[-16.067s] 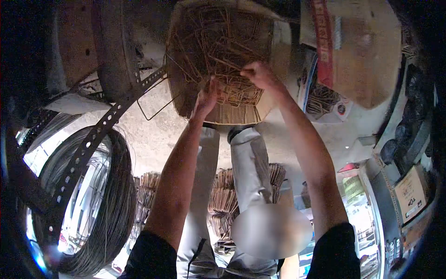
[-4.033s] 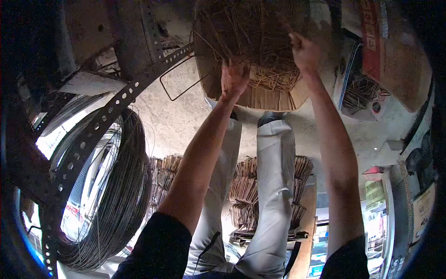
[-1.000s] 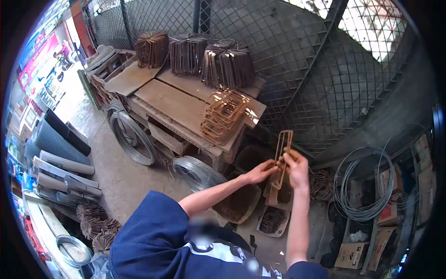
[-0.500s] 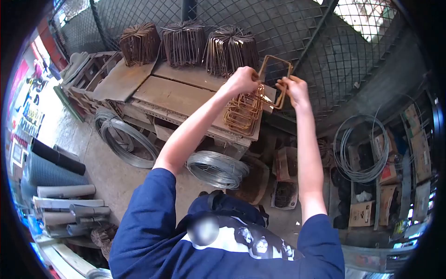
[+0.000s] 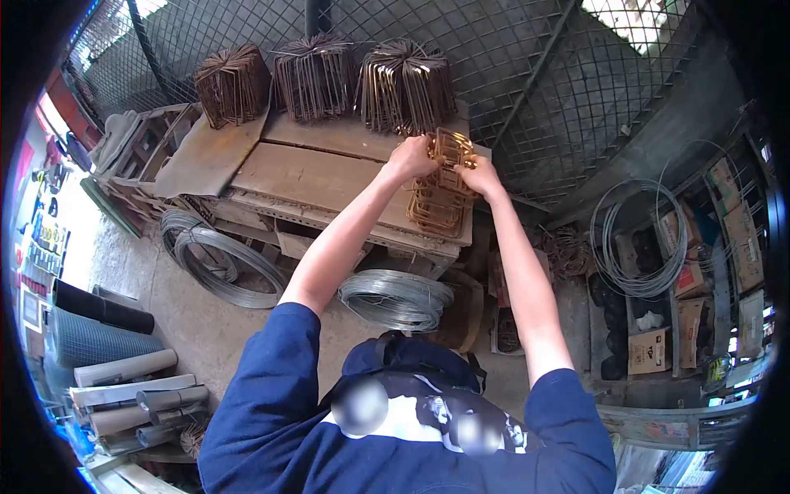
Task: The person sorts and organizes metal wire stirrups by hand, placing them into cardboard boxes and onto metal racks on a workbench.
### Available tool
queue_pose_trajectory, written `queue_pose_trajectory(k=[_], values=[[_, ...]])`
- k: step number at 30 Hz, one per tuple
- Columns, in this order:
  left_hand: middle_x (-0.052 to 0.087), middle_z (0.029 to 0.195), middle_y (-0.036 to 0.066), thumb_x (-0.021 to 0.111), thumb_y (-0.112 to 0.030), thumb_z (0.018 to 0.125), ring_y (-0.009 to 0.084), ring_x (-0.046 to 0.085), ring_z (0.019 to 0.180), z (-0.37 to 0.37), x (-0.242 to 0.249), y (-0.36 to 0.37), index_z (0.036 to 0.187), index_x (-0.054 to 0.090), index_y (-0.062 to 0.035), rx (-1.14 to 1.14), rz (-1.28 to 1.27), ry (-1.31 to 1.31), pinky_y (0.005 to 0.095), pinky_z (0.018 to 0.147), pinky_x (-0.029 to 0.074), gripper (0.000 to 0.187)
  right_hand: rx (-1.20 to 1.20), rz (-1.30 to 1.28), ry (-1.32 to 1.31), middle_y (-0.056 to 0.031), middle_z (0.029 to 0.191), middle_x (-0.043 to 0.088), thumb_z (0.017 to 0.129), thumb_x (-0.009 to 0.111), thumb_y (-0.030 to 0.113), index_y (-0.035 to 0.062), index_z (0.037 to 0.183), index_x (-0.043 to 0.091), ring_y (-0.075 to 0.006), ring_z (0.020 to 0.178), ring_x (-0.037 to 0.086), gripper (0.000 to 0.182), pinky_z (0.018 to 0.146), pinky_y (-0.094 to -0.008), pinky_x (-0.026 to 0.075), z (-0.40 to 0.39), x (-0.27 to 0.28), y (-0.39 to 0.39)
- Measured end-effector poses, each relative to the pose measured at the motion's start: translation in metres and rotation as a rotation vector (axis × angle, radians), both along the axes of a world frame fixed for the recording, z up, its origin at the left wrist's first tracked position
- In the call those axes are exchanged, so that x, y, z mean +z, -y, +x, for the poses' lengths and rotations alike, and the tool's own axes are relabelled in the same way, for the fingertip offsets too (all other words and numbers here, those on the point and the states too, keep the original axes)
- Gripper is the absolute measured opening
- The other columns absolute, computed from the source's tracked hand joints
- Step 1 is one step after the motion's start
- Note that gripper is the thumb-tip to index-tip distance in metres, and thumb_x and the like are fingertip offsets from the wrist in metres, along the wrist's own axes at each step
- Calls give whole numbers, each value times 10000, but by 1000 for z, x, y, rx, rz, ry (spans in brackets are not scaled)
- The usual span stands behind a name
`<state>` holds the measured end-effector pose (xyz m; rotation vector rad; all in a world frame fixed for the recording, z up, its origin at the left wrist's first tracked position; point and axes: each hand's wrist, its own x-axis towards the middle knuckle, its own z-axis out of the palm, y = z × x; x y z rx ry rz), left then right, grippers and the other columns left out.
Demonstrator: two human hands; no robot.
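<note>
Both hands are at the right end of the worktable, with rusty rectangular rebar stirrups (image 5: pixel 453 148) between them. My left hand (image 5: pixel 413 158) is closed around the left side of these stirrups. On their right side my right hand (image 5: pixel 480 176) grips with bent fingers. Exactly how many frames each hand holds is hard to make out. Just below the hands, more brownish stirrups lie in a loose pile (image 5: pixel 434 216) near the table's front corner; the hands partly cover its upper portion.
Bundled stirrups (image 5: pixel 405 86) stand along the back of the wooden worktable (image 5: pixel 309 173), before a mesh fence (image 5: pixel 494 49). Coils of grey wire (image 5: pixel 395 298) lie below its front edge. Rolls of mesh (image 5: pixel 103 337) are at left; cardboard boxes (image 5: pixel 647 352) and a hanging wire coil (image 5: pixel 640 239) at right.
The single stirrup raised at the right has come down to the pile. My right hand has moved left and down, closer to my left hand, which also shifted slightly left and down.
</note>
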<state>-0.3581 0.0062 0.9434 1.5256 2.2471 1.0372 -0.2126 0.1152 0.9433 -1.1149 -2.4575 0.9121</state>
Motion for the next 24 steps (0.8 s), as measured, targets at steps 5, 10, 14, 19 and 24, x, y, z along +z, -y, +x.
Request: queue_pose_trajectory(k=[5,10,14,19,24], values=[[610,927,207,652,-351,716,311,586,909,7,7,-2,1000,606,-43,6,-43,-51,387,799,464,421,-2,6,-84,-194,990,613,724,657,276,-3,1042,577,-271,945,593,431,799,-342,454,1,-21,-25],[537,971,230,658,-353,716,355,538,950,23,5,-9,1027,560,-37,77,9,-162,414,831,444,455,-21,-83,-219,-179,959,623,734,655,279,-8,1029,583,-251,917,599,417,784,-329,454,17,-24,-27],[528,958,232,659,-339,714,359,533,934,32,9,-17,997,556,-7,26,137,-228,413,822,443,448,-61,-136,-363,-142,928,636,769,652,244,-30,1026,582,-193,859,604,382,751,-297,459,34,-26,-31],[573,895,187,645,-300,722,311,556,902,61,23,-32,893,598,5,-159,374,-178,393,799,443,353,-117,-174,-372,-133,960,621,796,634,253,-24,1042,574,-169,864,586,376,723,-269,454,71,-25,-42],[630,782,176,636,-225,750,286,626,720,118,44,-58,848,596,46,-378,403,-29,350,647,492,291,-226,-299,-352,-58,896,616,822,608,258,14,1031,590,-115,762,558,322,652,-246,435,135,-24,-44]])
